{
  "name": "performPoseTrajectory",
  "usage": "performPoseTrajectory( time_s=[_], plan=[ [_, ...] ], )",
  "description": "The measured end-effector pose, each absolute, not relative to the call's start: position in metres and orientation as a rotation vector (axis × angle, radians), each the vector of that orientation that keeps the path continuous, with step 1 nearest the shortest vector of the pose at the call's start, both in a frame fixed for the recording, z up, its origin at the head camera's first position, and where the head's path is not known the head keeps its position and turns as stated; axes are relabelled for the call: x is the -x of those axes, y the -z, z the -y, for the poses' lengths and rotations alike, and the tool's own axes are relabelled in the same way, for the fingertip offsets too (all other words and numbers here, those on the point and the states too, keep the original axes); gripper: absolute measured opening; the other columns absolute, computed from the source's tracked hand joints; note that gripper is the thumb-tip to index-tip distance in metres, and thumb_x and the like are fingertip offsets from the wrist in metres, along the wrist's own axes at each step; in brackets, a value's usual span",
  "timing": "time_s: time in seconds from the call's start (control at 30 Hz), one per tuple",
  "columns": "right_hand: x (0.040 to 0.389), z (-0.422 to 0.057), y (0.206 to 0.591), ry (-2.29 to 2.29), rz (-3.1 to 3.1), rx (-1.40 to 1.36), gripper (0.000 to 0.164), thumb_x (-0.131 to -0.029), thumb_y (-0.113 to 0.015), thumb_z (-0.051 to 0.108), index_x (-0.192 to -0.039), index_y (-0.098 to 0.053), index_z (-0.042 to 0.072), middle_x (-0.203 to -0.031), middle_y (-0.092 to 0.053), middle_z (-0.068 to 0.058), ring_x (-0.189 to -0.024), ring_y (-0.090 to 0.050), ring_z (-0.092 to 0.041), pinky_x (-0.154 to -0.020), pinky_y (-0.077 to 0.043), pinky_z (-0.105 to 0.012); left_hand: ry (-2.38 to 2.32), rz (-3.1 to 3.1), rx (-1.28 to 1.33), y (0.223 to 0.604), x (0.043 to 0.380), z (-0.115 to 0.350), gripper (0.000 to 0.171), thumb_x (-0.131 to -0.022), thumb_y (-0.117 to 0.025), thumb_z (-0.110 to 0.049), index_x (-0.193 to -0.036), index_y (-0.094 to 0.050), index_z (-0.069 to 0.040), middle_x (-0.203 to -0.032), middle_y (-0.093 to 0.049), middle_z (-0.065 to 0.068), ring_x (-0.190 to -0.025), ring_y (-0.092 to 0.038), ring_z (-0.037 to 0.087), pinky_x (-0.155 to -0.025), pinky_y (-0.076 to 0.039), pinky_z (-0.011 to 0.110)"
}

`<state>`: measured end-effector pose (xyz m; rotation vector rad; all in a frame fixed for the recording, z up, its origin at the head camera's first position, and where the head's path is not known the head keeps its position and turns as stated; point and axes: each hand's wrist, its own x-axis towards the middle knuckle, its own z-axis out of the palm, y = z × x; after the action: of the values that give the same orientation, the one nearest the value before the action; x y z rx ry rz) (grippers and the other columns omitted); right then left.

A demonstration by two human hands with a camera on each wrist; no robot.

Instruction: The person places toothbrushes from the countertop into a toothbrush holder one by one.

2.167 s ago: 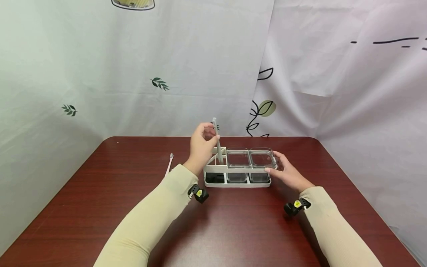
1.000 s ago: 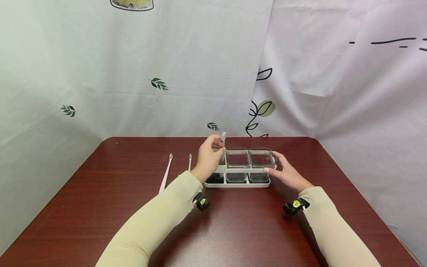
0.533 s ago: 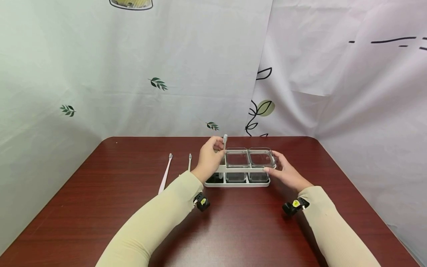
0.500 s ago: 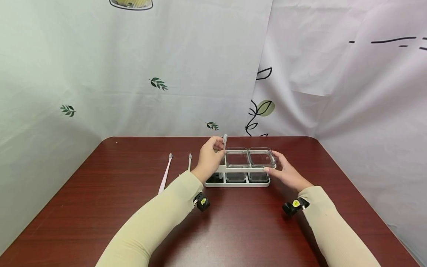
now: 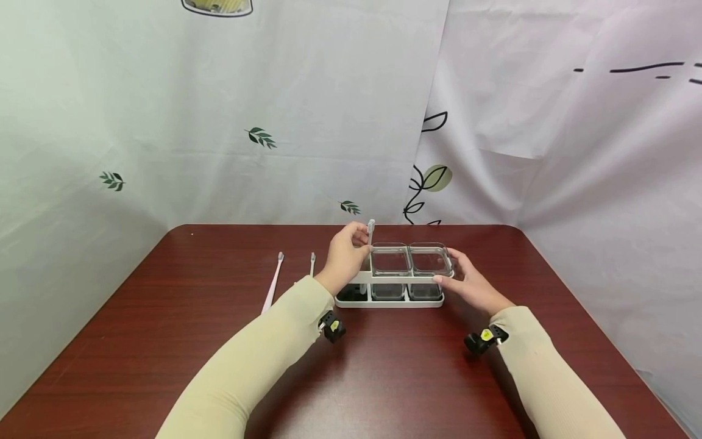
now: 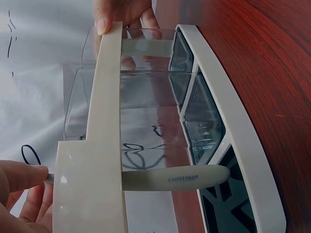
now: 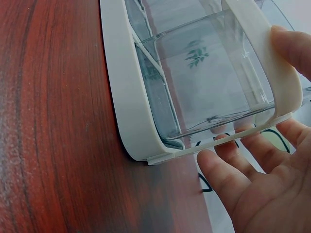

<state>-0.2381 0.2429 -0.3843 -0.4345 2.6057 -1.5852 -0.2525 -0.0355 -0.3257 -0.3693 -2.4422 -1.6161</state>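
Note:
A white toothbrush holder point(image 5: 389, 303) stands on the table, with two clear cups point(image 5: 391, 261) set in its middle and right slots. My left hand point(image 5: 344, 253) pinches a grey-white toothbrush point(image 5: 371, 229) near its head, bristle end up, at the left section. In the left wrist view the toothbrush handle point(image 6: 170, 178) passes down through the upper frame, its rounded end over the dark base. My right hand point(image 5: 474, 285) grips the holder's right end, thumb on the front of the upper rail point(image 7: 265, 53) and fingers around the side. The left hand hides part of the left section.
Two more toothbrushes lie on the table to the left: a pink one point(image 5: 272, 283) and a pale one point(image 5: 312, 263), partly covered by the left forearm. The dark red table point(image 5: 406, 366) backs onto a white printed cloth point(image 5: 329, 110).
Since the earliest frame, my left hand has moved right and down, lowering the toothbrush through the holder's left section. The pale toothbrush has come into view. My right hand keeps its grip.

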Motion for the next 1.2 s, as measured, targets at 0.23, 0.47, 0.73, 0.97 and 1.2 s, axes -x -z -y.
performPoseTrajectory(
  time_s=[0.23,0.47,0.73,0.97,1.2],
  plan=[
    [0.238,-0.242,0.383,1.584,-2.599,0.429,0.076,-0.094,-0.064,0.02,-0.15,-0.015,0.006,-0.144,-0.034,-0.026,-0.126,-0.041,-0.041,-0.101,-0.041,-0.053,1.642,2.435,0.371,0.326,0.254,0.037,0.024,-0.087,-0.066,0.005,-0.109,-0.059,-0.001,-0.098,-0.061,0.012,-0.094,-0.059,0.027,-0.079,-0.052,0.036],
    [0.237,-0.242,0.382,1.582,-2.596,0.419,0.076,-0.094,-0.064,0.021,-0.149,-0.015,0.006,-0.144,-0.034,-0.026,-0.126,-0.041,-0.041,-0.101,-0.041,-0.052,1.71,2.417,0.358,0.327,0.255,0.04,0.028,-0.087,-0.067,0.004,-0.113,-0.059,-0.002,-0.1,-0.061,0.012,-0.093,-0.06,0.026,-0.075,-0.053,0.033],
    [0.239,-0.242,0.384,1.586,-2.597,0.434,0.075,-0.094,-0.064,0.02,-0.149,-0.015,0.005,-0.143,-0.034,-0.027,-0.122,-0.043,-0.039,-0.097,-0.044,-0.045,1.818,2.366,0.326,0.322,0.255,0.047,0.036,-0.085,-0.07,0.001,-0.119,-0.059,-0.003,-0.105,-0.063,0.012,-0.097,-0.062,0.025,-0.074,-0.054,0.031],
    [0.239,-0.243,0.383,1.588,-2.599,0.441,0.075,-0.094,-0.064,0.02,-0.149,-0.015,0.005,-0.143,-0.034,-0.027,-0.122,-0.043,-0.039,-0.098,-0.044,-0.048,2.055,2.232,0.309,0.312,0.258,0.064,0.042,-0.085,-0.069,0.0,-0.125,-0.057,-0.003,-0.115,-0.063,0.018,-0.104,-0.063,0.027,-0.088,-0.054,0.039],
    [0.238,-0.242,0.383,1.587,-2.596,0.422,0.076,-0.094,-0.064,0.02,-0.15,-0.015,0.005,-0.144,-0.034,-0.027,-0.124,-0.042,-0.04,-0.1,-0.042,-0.05,2.318,2.067,0.294,0.297,0.258,0.09,0.048,-0.09,-0.061,0.002,-0.136,-0.046,0.001,-0.126,-0.054,0.023,-0.104,-0.062,0.024,-0.09,-0.053,0.041]
  ],
)
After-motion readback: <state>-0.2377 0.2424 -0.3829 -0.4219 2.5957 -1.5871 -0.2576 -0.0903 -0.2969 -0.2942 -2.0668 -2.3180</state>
